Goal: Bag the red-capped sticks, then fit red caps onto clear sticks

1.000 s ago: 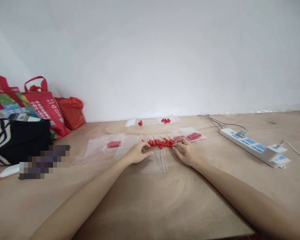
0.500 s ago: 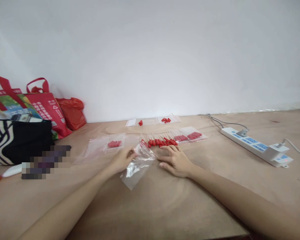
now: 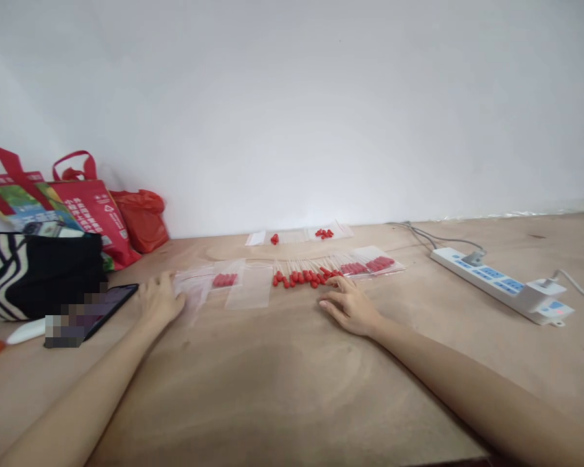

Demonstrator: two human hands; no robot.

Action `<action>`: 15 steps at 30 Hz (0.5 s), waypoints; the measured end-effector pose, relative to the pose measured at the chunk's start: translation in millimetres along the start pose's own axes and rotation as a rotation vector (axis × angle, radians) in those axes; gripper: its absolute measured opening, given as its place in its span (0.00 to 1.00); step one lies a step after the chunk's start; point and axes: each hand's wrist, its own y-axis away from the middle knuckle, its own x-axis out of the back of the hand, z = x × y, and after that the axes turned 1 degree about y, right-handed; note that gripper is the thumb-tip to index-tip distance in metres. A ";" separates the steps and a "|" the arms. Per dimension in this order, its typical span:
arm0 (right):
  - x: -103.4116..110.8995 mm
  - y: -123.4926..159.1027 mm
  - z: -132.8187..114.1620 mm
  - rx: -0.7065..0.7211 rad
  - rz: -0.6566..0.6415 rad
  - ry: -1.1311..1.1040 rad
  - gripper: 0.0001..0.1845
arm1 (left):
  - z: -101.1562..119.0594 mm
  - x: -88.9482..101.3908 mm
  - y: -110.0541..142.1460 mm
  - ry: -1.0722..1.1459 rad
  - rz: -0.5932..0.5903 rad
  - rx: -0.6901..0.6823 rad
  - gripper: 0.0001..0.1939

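Note:
My left hand (image 3: pixel 159 299) rests over the left end of a spread of clear zip bags (image 3: pixel 194 285), fingers apart and slightly blurred; no object shows in it. One bag holds several red-tipped sticks (image 3: pixel 224 279). Beside it, a flat clear bag (image 3: pixel 249 288) lies on the wood. My right hand (image 3: pixel 351 307) lies low on the table with its fingers stretched out, nothing seen in them. Its fingertips are close to a row of loose red-tipped sticks (image 3: pixel 304 277); I cannot tell whether they touch. Behind that hand are filled bags of such sticks (image 3: pixel 379 264).
Small bags with red pieces (image 3: pixel 324 233) lie near the wall. At the right is a white power strip (image 3: pixel 496 282) with plugs and cables. A phone (image 3: pixel 109 301), a black striped cloth item (image 3: pixel 53 269) and red carrier bags (image 3: pixel 97 217) occupy the left side.
My left hand has moved left, away from the middle, and the clear bag it held is out of it. A clear bag lies flat near the row. My right hand has shifted slightly right.

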 end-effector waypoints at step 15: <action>1.2 0.2 -1.4 0.003 0.003 -0.029 0.11 | 37.0 -2.9 -8.1 0.422 -0.264 -0.042 0.17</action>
